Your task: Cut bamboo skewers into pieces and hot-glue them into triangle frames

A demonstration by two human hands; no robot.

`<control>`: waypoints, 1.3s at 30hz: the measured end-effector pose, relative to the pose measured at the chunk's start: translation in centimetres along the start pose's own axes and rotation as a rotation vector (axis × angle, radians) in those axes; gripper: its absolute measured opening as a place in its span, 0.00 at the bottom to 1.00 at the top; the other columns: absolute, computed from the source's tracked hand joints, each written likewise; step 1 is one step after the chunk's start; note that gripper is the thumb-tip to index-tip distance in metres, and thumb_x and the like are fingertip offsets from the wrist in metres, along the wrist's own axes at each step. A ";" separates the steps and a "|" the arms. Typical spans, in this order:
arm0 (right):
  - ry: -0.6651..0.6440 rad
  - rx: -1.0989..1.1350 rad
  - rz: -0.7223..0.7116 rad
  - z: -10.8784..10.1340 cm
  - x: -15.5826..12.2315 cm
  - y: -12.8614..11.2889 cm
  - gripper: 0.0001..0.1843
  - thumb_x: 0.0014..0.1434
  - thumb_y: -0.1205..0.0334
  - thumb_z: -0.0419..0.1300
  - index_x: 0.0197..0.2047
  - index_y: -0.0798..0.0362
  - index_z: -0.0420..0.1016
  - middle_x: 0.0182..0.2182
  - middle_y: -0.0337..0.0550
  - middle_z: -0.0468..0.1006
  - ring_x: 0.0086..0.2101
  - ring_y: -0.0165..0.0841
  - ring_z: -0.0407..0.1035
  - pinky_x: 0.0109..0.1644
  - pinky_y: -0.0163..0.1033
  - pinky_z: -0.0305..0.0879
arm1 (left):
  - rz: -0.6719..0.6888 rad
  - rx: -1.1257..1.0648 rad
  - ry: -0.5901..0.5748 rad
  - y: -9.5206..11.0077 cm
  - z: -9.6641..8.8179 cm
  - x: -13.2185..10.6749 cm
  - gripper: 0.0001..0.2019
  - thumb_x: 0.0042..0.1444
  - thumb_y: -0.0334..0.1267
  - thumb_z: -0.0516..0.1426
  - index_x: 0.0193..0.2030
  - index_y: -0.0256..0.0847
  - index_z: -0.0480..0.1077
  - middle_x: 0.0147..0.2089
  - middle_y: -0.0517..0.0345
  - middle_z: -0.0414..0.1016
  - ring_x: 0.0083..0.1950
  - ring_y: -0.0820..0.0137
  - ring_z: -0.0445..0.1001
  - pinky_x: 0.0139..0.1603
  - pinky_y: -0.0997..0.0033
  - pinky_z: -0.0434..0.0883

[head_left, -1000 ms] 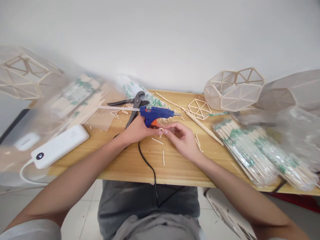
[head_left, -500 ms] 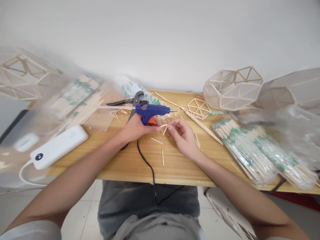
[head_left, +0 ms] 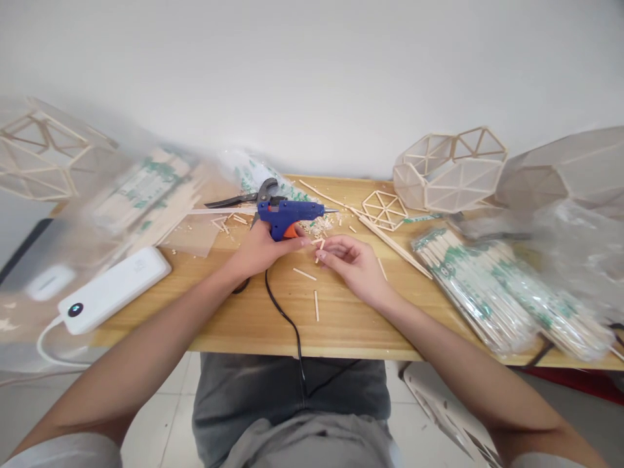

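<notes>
My left hand (head_left: 266,250) is closed round the handle of a blue hot glue gun (head_left: 292,213), whose metal nozzle points right. A clear glue stick (head_left: 221,210) juts from its rear, and the orange trigger shows below the body. Between the left thumb and my right hand are short wooden sticks that meet at an angle. My right hand (head_left: 353,263) pinches one of these short wooden sticks (head_left: 320,249) between thumb and fingers. Two loose cut sticks, one of them a short stick (head_left: 316,305), lie on the wood just below the hands.
Dark-handled cutters (head_left: 266,190) lie behind the glue gun. A hexagonal stick frame (head_left: 385,210) and long sticks (head_left: 394,247) lie to the right, near bagged sticks (head_left: 478,292). Stick-and-panel structures (head_left: 451,172) stand at the back. A white power bank (head_left: 117,289) is on the left; a black cord (head_left: 287,318) crosses the front edge.
My right hand has moved slightly left, and its stick has turned more upright and now meets the other stick near the left thumb. The glue gun stays in my left hand.
</notes>
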State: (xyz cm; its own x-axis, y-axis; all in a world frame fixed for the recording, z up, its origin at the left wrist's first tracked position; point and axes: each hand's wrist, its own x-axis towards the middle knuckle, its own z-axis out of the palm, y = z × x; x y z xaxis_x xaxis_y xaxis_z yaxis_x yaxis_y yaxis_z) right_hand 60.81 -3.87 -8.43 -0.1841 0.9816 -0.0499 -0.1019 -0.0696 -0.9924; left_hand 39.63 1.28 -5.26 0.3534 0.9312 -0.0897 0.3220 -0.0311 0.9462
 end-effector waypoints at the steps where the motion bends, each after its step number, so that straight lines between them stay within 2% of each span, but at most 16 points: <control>1: 0.015 -0.002 -0.008 -0.1 0.1 0.0 0.18 0.54 0.47 0.75 0.40 0.49 0.79 0.35 0.40 0.84 0.36 0.33 0.78 0.45 0.43 0.78 | 0.017 0.021 0.032 -0.1 -0.1 0.0 0.17 0.53 0.53 0.68 0.36 0.41 0.77 0.36 0.56 0.80 0.40 0.64 0.77 0.48 0.65 0.75; 4: 0.086 -0.024 -0.041 -0.5 0.4 0.1 0.19 0.53 0.47 0.76 0.40 0.50 0.80 0.36 0.41 0.84 0.36 0.33 0.77 0.45 0.42 0.77 | 0.057 0.057 0.103 -0.4 -0.6 0.2 0.20 0.62 0.55 0.60 0.30 0.40 0.70 0.28 0.60 0.73 0.32 0.70 0.71 0.39 0.70 0.71; 6: 0.128 -0.026 -0.051 -0.9 0.6 0.1 0.19 0.52 0.47 0.76 0.40 0.50 0.81 0.37 0.41 0.84 0.36 0.33 0.77 0.45 0.41 0.76 | 0.056 0.052 0.125 -0.6 -1.1 0.3 0.22 0.65 0.56 0.57 0.28 0.41 0.67 0.25 0.61 0.70 0.28 0.72 0.68 0.33 0.71 0.68; 11: 0.164 0.027 -0.015 -1.5 0.9 -0.2 0.20 0.50 0.47 0.78 0.39 0.49 0.81 0.36 0.40 0.84 0.35 0.33 0.77 0.45 0.42 0.77 | 0.034 -0.016 0.159 -0.6 -1.7 0.5 0.23 0.64 0.59 0.57 0.30 0.40 0.67 0.24 0.62 0.67 0.24 0.74 0.65 0.25 0.75 0.64; 18: 0.107 0.133 0.104 -1.8 0.8 -0.6 0.22 0.46 0.52 0.80 0.39 0.50 0.77 0.34 0.38 0.84 0.36 0.34 0.79 0.47 0.44 0.79 | -0.022 -0.112 0.163 -0.3 -1.9 0.4 0.26 0.61 0.64 0.58 0.31 0.40 0.68 0.22 0.62 0.66 0.19 0.76 0.62 0.17 0.76 0.60; 21: 0.050 0.115 0.121 -1.8 0.6 -0.7 0.24 0.48 0.54 0.79 0.45 0.49 0.77 0.35 0.37 0.83 0.37 0.35 0.80 0.46 0.44 0.79 | -0.055 -0.104 0.203 -0.3 -2.4 0.6 0.29 0.64 0.67 0.54 0.29 0.40 0.68 0.20 0.61 0.66 0.17 0.75 0.63 0.17 0.74 0.60; 24: 0.010 0.105 0.119 -1.7 0.4 -0.8 0.25 0.49 0.56 0.78 0.49 0.48 0.77 0.36 0.38 0.84 0.38 0.35 0.81 0.46 0.44 0.79 | -0.072 -0.069 0.297 -0.4 -3.3 1.1 0.31 0.66 0.68 0.48 0.30 0.40 0.69 0.21 0.58 0.68 0.19 0.72 0.67 0.20 0.73 0.64; 31: -0.002 0.058 0.117 -1.5 0.2 -0.9 0.20 0.48 0.55 0.79 0.42 0.49 0.79 0.35 0.39 0.84 0.37 0.34 0.81 0.46 0.43 0.79 | -0.273 0.198 0.522 -0.9 -5.9 1.9 0.39 0.69 0.68 0.39 0.27 0.38 0.72 0.23 0.50 0.73 0.21 0.67 0.71 0.26 0.67 0.70; 35: 0.017 0.029 0.135 -1.5 0.3 -0.8 0.19 0.50 0.50 0.77 0.39 0.50 0.79 0.35 0.41 0.85 0.34 0.35 0.80 0.43 0.43 0.79 | -0.348 0.278 0.524 -1.9 -6.6 2.2 0.40 0.69 0.67 0.38 0.30 0.38 0.76 0.24 0.48 0.75 0.22 0.64 0.72 0.27 0.64 0.71; 39: 0.027 -0.027 0.136 -1.4 0.2 -1.0 0.19 0.51 0.48 0.77 0.38 0.50 0.79 0.34 0.42 0.85 0.33 0.34 0.80 0.39 0.41 0.78 | -0.350 0.256 0.491 -2.3 -6.7 2.4 0.38 0.68 0.67 0.41 0.34 0.37 0.78 0.31 0.45 0.80 0.25 0.63 0.75 0.31 0.64 0.72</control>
State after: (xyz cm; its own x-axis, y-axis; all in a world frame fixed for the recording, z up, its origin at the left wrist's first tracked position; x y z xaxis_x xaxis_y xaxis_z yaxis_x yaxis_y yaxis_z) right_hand 62.29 -3.32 -7.63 -0.1685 0.9679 -0.1863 -0.0517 -0.1975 -0.9789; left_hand 33.80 6.04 -5.59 -0.2325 0.9578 -0.1693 0.5655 0.2747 0.7776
